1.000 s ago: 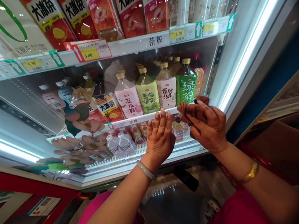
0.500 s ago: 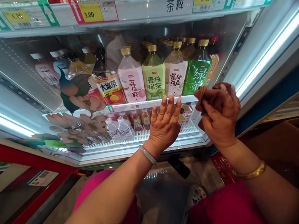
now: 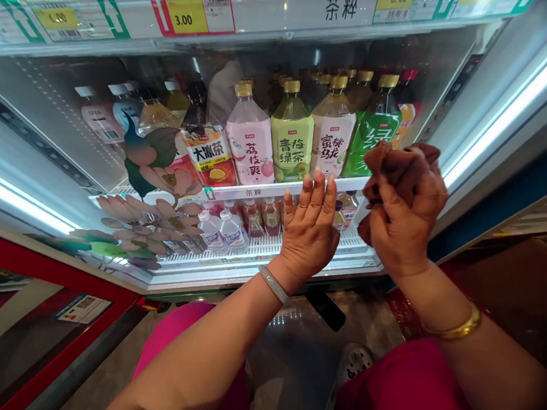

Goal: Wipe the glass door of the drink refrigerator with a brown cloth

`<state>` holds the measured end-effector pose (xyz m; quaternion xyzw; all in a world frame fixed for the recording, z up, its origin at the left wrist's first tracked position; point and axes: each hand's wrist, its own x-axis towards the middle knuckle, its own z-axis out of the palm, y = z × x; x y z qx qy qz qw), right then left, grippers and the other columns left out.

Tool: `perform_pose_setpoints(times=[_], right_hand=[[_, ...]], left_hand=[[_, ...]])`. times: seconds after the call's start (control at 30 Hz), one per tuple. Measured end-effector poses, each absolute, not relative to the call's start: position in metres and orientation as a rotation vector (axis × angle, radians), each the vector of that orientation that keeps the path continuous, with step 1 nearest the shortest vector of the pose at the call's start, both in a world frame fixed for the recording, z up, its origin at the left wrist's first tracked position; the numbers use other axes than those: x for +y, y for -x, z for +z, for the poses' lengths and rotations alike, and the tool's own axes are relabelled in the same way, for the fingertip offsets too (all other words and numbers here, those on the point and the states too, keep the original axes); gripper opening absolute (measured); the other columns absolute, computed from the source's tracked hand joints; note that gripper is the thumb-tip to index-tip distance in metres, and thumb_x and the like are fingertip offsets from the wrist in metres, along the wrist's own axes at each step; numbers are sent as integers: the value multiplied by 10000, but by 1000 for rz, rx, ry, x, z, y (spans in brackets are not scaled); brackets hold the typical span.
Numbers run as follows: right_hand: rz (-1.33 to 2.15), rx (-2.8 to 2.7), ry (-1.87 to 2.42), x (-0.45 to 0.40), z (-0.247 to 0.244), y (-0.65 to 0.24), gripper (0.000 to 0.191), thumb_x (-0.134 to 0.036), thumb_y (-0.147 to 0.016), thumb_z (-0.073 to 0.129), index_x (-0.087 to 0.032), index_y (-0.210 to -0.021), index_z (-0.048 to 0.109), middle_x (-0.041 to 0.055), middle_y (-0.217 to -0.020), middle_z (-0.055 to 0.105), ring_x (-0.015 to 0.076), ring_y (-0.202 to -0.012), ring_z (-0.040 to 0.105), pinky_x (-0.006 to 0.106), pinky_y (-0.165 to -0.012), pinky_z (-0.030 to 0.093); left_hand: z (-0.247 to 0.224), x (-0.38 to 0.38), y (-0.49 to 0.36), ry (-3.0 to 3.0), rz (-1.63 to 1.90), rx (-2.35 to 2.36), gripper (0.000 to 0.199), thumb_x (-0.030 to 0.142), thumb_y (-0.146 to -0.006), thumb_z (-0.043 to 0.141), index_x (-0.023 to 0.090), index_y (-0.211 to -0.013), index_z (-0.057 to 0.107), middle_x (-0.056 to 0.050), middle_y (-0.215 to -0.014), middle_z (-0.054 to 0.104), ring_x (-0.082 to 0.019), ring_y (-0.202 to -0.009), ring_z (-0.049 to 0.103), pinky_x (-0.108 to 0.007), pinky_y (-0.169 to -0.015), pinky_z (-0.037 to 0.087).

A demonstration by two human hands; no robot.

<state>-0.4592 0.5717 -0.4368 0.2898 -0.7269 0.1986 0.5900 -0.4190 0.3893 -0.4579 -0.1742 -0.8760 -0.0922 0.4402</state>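
My left hand [image 3: 310, 230] is raised with its fingers apart and holds nothing; its fingertips are at the front edge of the lower white shelf [image 3: 274, 191], below the bottles. Whether it presses on glass is hard to tell. On the right, my right hand [image 3: 408, 215] is closed around a crumpled brown cloth [image 3: 397, 170], in front of the green-labelled bottle [image 3: 377, 128]. Beside that bottle stand a peach-labelled bottle [image 3: 333, 134], a light green one [image 3: 291, 137] and a pink one [image 3: 250, 140], all with gold caps.
An upper shelf edge [image 3: 287, 35] with price tags crosses the top. Small bottles [image 3: 231, 230] stand low in the cooler. A flower decal [image 3: 158, 221] is at its left. A dark flat object [image 3: 326, 310] lies on the floor. A cardboard box [image 3: 523, 281] is at the right.
The view has shifted slightly, so the cooler's contents appear further right. The cloth in my right hand is bunched differently and now covers part of the green label. My left hand remains spread.
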Motion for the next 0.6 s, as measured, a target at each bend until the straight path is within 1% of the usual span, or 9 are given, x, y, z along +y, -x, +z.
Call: perform_pose_setpoints(times=[0.07, 0.13, 0.23, 0.3, 0.33, 0.4, 0.43, 0.5, 0.6], right_hand=[[467, -1714, -702, 548, -440, 452, 658, -103, -940, 628, -344, -1542, 515, 78, -1590, 492, 348, -1525, 424, 584, -1246, 425], [424, -1752, -787, 534, -445, 446, 743, -89, -916, 672, -380, -1568, 467, 57, -1497, 575, 336, -1540, 402, 537, -1223, 482], [457, -1775, -877, 546, -444, 450, 841, -84, -915, 684, -441, -1608, 368, 37, -1459, 611, 299, -1442, 530, 480, -1147, 565], [525, -1732, -836, 562, -434, 457, 841, -91, -935, 653, -439, -1626, 325, 59, -1515, 568, 300, -1362, 602, 515, -1116, 578], [531, -1701, -775, 568, -428, 460, 800, -90, -939, 635, -427, -1612, 365, 71, -1548, 536, 323, -1375, 589, 560, -1129, 553], [490, -1662, -644, 567, -418, 462, 666, -86, -936, 608, -379, -1528, 525, 84, -1602, 474, 394, -1467, 486, 673, -1193, 439], [480, -1657, -596, 560, -416, 461, 600, -89, -935, 604, -353, -1474, 595, 86, -1614, 457, 417, -1503, 433, 701, -1215, 391], [520, -1677, -582, 540, -416, 454, 552, -97, -937, 603, -314, -1443, 631, 98, -1603, 468, 407, -1524, 400, 675, -1232, 390], [503, -1720, -720, 521, -426, 445, 598, -90, -923, 634, -333, -1468, 599, 71, -1486, 584, 335, -1498, 449, 531, -1214, 486]], left_hand=[[-460, 390, 420, 411, -242, -2127, 884, 151, -900, 514, 67, -1686, 118, -176, -1738, 203, -250, -1638, -16, -525, -1314, -135], [-463, 386, 421, 404, -255, -2106, 894, 139, -913, 501, 66, -1689, 64, -177, -1739, 185, -249, -1639, -1, -521, -1333, -83], [-463, 377, 419, 451, -226, -2116, 915, 147, -915, 506, 76, -1693, 28, -159, -1746, 157, -249, -1637, -3, -499, -1349, -16], [-458, 372, 417, 465, -193, -2115, 932, 143, -895, 515, 88, -1696, 41, -139, -1749, 170, -238, -1636, -17, -482, -1344, -51], [-455, 371, 416, 452, -181, -2118, 937, 139, -884, 519, 92, -1696, 55, -131, -1750, 178, -230, -1636, -26, -471, -1339, -77], [-449, 371, 416, 405, -169, -2134, 922, 140, -874, 524, 96, -1694, 104, -123, -1751, 191, -220, -1635, -38, -454, -1328, -117], [-448, 372, 417, 383, -168, -2145, 905, 147, -876, 527, 96, -1691, 136, -125, -1751, 194, -220, -1636, -40, -448, -1325, -128], [-448, 372, 418, 369, -166, -2154, 857, 163, -885, 533, 90, -1675, 208, -144, -1746, 215, -230, -1638, -28, -456, -1322, -139], [-453, 368, 419, 421, -171, -2113, 788, 160, -888, 543, 65, -1632, 301, -185, -1712, 308, -261, -1638, 0, -511, -1338, -90]])
